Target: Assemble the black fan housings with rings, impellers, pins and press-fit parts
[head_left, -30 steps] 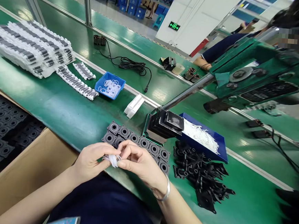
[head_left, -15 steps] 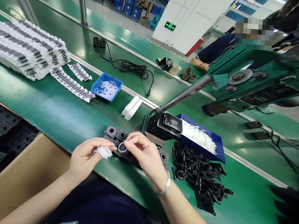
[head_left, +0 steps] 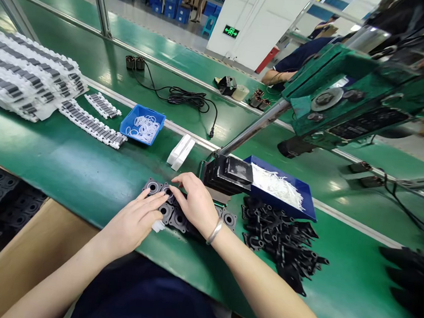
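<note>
The light is bright, and shiny pale patches show on the green counter (head_left: 96, 174). The exit sign (head_left: 231, 31) glows green. The right edge is dark and blurry, perhaps stretched.

Bangle (head_left: 215, 231): smooth, silver, round my right wrist (head_left: 209, 224)
Top I wear (head_left: 150, 296): dark navy cloth
My left hand (head_left: 131, 226) and right hand (head_left: 194, 201): bare

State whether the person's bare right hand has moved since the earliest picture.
Yes. Judged against the stepped black press block, the right hand has moved forward, closer to that block.
</note>
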